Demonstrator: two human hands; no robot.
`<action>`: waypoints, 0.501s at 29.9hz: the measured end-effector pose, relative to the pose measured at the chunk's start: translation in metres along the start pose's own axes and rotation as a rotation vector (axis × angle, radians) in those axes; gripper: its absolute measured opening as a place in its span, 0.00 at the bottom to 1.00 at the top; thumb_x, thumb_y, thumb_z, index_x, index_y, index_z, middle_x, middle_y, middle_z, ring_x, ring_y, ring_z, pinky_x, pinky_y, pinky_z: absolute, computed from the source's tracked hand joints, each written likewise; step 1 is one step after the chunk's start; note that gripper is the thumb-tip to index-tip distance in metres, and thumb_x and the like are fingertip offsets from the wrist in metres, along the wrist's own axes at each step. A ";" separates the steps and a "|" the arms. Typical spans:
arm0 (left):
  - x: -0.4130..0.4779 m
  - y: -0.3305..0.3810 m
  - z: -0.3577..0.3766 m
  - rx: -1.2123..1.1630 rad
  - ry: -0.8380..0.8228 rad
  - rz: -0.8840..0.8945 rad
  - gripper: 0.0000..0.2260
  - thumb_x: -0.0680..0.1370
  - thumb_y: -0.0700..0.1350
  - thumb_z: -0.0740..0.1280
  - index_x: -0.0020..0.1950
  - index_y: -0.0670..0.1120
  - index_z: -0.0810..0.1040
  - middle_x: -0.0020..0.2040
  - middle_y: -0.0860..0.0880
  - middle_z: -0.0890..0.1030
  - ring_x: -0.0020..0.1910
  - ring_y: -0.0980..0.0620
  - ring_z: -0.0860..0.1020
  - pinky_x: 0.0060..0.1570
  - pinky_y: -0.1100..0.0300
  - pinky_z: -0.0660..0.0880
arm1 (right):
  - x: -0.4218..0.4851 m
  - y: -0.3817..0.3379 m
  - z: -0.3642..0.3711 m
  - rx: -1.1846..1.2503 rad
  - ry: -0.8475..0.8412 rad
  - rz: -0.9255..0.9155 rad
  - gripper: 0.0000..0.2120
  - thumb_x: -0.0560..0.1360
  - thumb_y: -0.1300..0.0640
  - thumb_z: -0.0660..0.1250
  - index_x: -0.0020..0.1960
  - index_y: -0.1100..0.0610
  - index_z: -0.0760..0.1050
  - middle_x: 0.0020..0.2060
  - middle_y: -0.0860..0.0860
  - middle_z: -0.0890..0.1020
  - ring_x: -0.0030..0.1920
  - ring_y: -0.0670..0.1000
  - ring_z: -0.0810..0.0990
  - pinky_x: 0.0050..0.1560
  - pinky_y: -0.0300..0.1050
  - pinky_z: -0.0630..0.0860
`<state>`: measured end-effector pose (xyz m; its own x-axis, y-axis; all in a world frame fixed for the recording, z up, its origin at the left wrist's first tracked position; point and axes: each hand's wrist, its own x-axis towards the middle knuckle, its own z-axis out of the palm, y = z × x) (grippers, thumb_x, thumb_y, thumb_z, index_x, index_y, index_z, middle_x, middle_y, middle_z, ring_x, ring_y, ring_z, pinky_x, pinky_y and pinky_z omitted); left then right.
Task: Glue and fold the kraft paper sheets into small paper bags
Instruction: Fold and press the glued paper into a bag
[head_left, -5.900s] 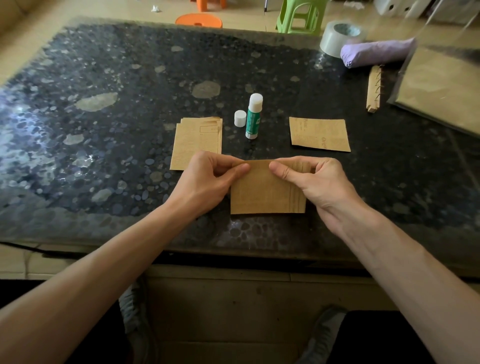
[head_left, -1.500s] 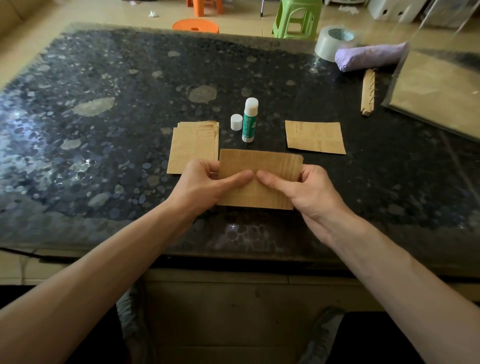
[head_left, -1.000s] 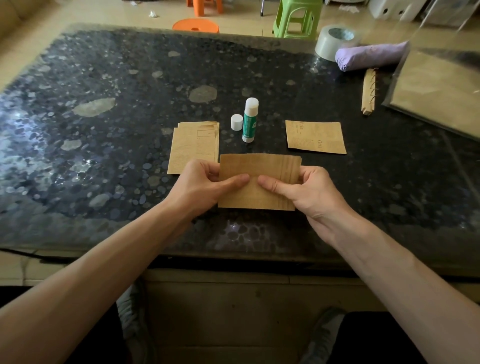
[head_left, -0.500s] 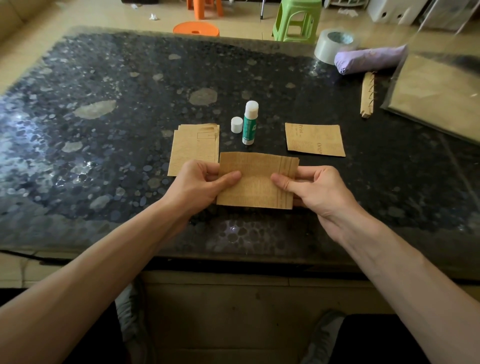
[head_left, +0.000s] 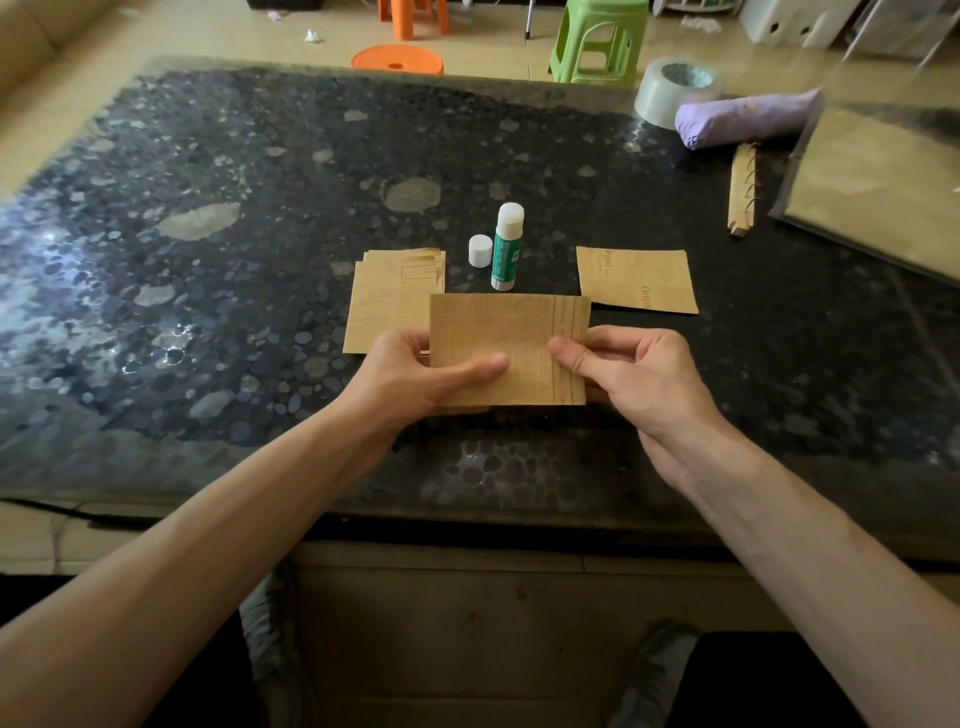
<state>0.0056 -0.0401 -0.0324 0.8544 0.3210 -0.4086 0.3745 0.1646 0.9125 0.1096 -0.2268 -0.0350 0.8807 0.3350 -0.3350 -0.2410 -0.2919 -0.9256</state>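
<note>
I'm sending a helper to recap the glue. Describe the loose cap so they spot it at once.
On the dark speckled table, find the green glue stick standing upright. The cap stands just left of it, not touching: a short all-white cylinder, unlike the brown paper sheets nearby.

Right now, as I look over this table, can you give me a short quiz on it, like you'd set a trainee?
1. True or false: the glue stick stands upright, with its cap off and beside it.
2. How is the folded kraft paper held? A) pinched by the left hand and right hand, one at each side; B) by one hand alone; C) by neither hand.
3. Fill in: the stack of kraft sheets lies to the person's ___ of the glue stick.
Key: 1 true; 2 A; 3 left.
</note>
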 end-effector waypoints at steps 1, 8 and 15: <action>0.000 -0.001 0.001 0.000 0.000 -0.011 0.16 0.72 0.47 0.78 0.58 0.44 0.83 0.49 0.49 0.88 0.49 0.53 0.86 0.48 0.61 0.82 | -0.002 0.000 0.001 0.014 -0.028 -0.009 0.18 0.69 0.49 0.80 0.57 0.53 0.85 0.47 0.46 0.89 0.52 0.47 0.87 0.60 0.51 0.83; -0.003 -0.005 0.007 0.017 -0.050 0.004 0.13 0.75 0.46 0.76 0.56 0.42 0.84 0.50 0.47 0.87 0.50 0.50 0.86 0.51 0.57 0.83 | -0.011 0.006 0.014 0.016 -0.072 0.015 0.18 0.65 0.47 0.82 0.52 0.51 0.85 0.46 0.45 0.89 0.51 0.45 0.87 0.61 0.51 0.82; -0.002 -0.005 0.004 0.088 -0.005 0.033 0.11 0.76 0.49 0.74 0.52 0.43 0.85 0.48 0.48 0.88 0.48 0.52 0.86 0.50 0.59 0.83 | -0.011 0.004 0.012 0.027 -0.087 0.030 0.17 0.65 0.48 0.82 0.51 0.51 0.84 0.45 0.44 0.88 0.48 0.42 0.87 0.56 0.47 0.83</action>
<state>0.0042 -0.0454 -0.0358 0.8685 0.3204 -0.3782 0.3761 0.0710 0.9239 0.0943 -0.2209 -0.0370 0.8345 0.4033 -0.3754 -0.2786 -0.2790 -0.9190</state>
